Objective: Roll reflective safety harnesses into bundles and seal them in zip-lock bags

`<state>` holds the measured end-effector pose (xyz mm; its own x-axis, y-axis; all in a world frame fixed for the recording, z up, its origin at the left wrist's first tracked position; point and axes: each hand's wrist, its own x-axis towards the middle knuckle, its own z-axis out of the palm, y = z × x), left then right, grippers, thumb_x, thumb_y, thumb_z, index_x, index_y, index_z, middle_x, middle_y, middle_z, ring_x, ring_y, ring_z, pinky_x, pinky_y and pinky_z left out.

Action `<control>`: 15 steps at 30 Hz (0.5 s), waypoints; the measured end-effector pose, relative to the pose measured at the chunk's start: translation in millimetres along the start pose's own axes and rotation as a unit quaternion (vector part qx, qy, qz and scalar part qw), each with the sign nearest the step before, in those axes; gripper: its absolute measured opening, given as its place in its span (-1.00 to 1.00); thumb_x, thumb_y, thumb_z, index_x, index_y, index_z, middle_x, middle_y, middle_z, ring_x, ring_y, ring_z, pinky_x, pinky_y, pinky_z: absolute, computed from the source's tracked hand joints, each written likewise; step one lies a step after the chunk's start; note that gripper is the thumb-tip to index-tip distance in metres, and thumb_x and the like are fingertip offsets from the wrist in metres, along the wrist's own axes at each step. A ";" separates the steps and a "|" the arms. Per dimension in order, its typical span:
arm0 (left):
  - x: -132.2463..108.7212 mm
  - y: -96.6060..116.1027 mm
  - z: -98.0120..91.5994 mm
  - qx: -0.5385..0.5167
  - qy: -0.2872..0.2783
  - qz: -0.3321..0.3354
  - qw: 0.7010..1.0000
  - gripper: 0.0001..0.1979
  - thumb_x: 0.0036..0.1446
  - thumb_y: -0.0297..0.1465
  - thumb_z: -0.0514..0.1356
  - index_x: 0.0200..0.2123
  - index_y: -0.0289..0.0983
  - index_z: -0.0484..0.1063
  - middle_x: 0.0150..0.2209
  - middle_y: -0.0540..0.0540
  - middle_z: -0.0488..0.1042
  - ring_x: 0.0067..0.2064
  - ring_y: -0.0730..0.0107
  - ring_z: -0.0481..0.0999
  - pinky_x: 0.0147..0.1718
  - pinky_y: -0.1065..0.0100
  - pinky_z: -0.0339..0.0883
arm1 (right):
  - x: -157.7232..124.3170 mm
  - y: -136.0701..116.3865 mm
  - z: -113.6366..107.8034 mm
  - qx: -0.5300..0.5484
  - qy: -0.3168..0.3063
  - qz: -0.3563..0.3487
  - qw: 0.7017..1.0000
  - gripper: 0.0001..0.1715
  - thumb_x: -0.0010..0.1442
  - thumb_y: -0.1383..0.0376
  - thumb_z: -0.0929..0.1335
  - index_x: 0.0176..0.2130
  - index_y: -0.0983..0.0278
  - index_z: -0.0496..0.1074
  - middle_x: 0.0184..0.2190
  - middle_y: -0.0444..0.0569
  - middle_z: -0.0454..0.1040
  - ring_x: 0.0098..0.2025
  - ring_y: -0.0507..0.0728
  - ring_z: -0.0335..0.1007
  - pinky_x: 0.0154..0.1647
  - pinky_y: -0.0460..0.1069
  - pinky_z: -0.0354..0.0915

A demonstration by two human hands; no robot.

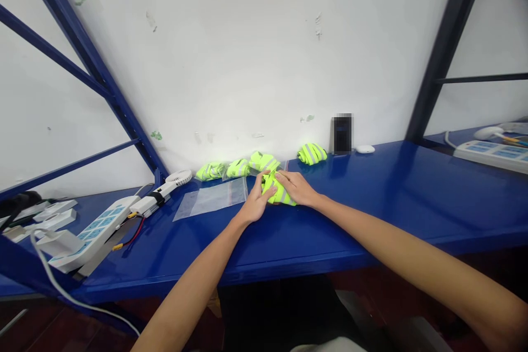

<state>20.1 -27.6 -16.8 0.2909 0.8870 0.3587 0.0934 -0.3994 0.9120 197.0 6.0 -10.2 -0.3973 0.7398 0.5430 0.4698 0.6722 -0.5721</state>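
Both my hands grip one bundled fluorescent-yellow reflective vest (280,193) with silver stripes, above the blue table. My left hand (256,201) is closed on its left side, the thumb lying across the fabric. On the upper right side, my right hand (297,187) pinches the cloth. Just behind it sits another yellow bundle (264,161), partly hidden by my hands. Two more bundles, a middle one (238,168) and a left one (210,171), lie along the wall. A separate bundle (312,154) rests to the right. Flat clear plastic bags (216,199) lie left of my left hand.
The blue table (371,198) meets a white wall. Left are a white power strip (99,231), a small white fan (179,177) and cables. At the back right stand a dark blurred object (342,135) and a white case (365,149). Blue metal posts (94,74) flank the table.
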 end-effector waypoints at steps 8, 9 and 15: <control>5.0 6.7 -33.0 0.268 0.066 0.102 0.956 -0.58 0.25 -0.23 0.02 0.14 -0.19 0.27 -0.19 -0.11 0.47 -0.14 0.18 0.44 -0.02 0.24 0.20 | 5.9 -6.7 -2.9 0.010 0.078 0.075 0.994 -0.39 0.28 -0.06 0.13 -0.48 0.27 0.43 -0.54 -0.09 0.39 -0.45 0.11 0.29 -0.45 -0.07 0.04; 6.3 4.7 -40.5 0.305 0.098 0.102 0.942 -0.60 0.25 -0.23 0.01 0.12 -0.19 0.29 -0.16 -0.14 0.47 -0.09 0.15 0.43 0.00 0.22 0.18 | 6.1 -4.8 -5.6 -0.002 0.081 0.085 0.993 -0.40 0.27 -0.04 0.14 -0.54 0.27 0.38 -0.58 -0.10 0.34 -0.49 0.09 0.24 -0.47 -0.07 0.00; 8.8 -10.5 -70.5 0.548 0.173 -0.027 0.818 -0.64 0.15 -0.17 0.11 -0.07 -0.23 0.39 -0.07 -0.28 0.42 0.03 -0.08 0.36 0.04 0.02 0.12 | 7.3 7.5 -17.9 -0.044 0.097 0.112 0.988 -0.49 0.23 0.04 0.17 -0.61 0.26 0.24 -0.62 -0.14 0.22 -0.52 0.04 0.11 -0.50 -0.07 -0.08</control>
<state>-45.4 0.7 -9.1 -0.0111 0.8467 0.5320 0.9497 -0.1576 0.2707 211.8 15.9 0.5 -0.1215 0.8444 0.5218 0.5982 0.4817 -0.6404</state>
